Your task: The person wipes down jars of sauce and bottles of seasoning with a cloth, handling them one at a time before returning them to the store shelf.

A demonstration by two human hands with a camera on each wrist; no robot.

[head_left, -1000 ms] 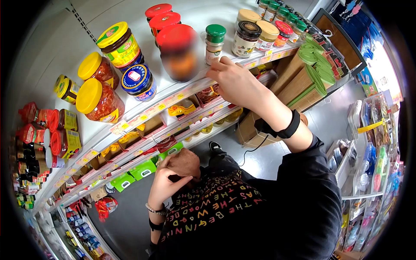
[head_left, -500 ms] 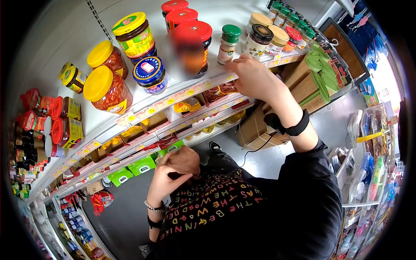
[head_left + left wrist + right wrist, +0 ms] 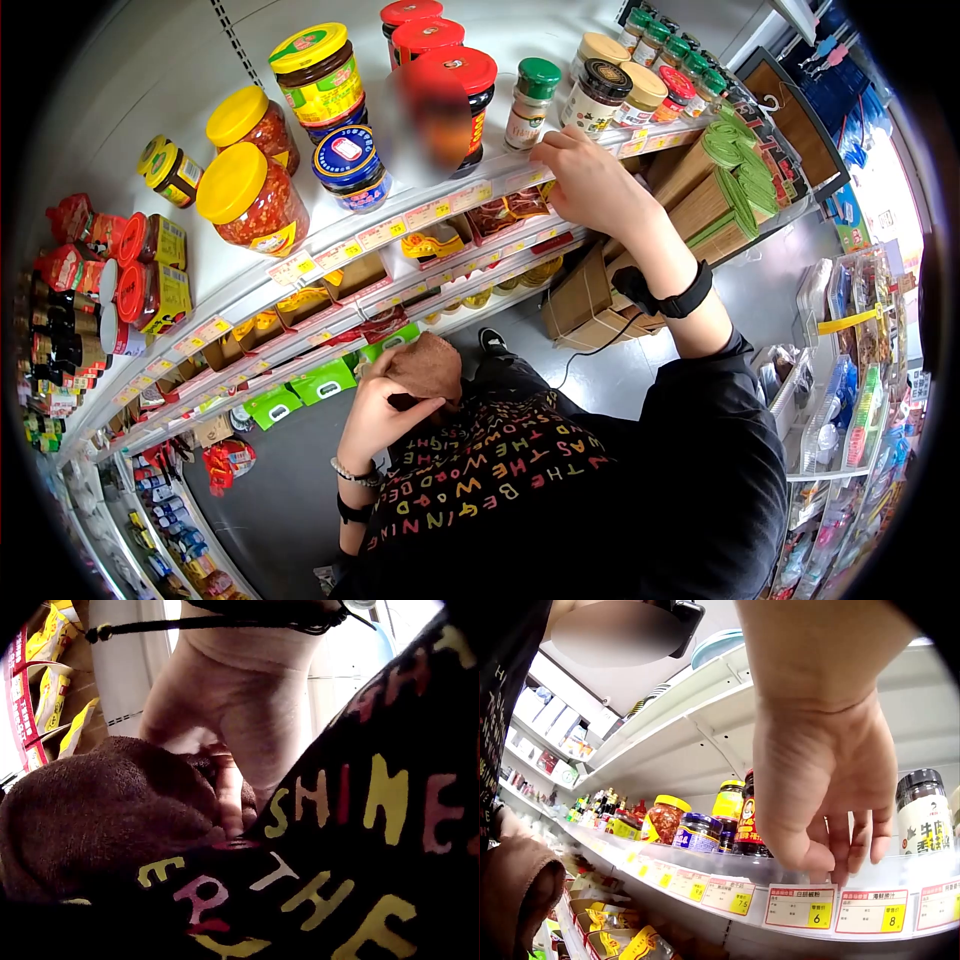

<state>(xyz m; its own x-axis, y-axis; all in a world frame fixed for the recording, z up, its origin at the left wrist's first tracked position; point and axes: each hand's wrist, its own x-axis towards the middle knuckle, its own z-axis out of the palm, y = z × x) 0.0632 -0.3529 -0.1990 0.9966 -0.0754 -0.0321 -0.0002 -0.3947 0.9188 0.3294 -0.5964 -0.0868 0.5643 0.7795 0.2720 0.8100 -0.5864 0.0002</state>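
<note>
In the head view my right hand [image 3: 597,188] is at the front edge of the top shelf, beside a green-capped seasoning bottle [image 3: 527,110] and below a black-lidded jar [image 3: 594,98]. The right wrist view shows this hand [image 3: 826,769] with relaxed fingers hanging at the clear shelf lip above the price tags [image 3: 799,907]; whether they touch the lip cannot be told. My left hand [image 3: 378,418] grips a brown cloth [image 3: 426,368] near the shirt. In the left wrist view, the hand's [image 3: 240,712] fingers go partly out of sight behind the cloth [image 3: 97,817].
Yellow-lidded jars [image 3: 252,198], a blue-lidded jar [image 3: 350,170] and red-lidded jars [image 3: 470,75] stand left of the bottle. Lower shelves hold yellow packets [image 3: 432,243]. Cardboard boxes [image 3: 590,300] stand on the floor; a rack [image 3: 840,380] is at the right.
The head view has shifted, moving the shelf items rightward in the picture. My right hand has drawn slightly down from the green-capped bottle. My left hand still grips the cloth.
</note>
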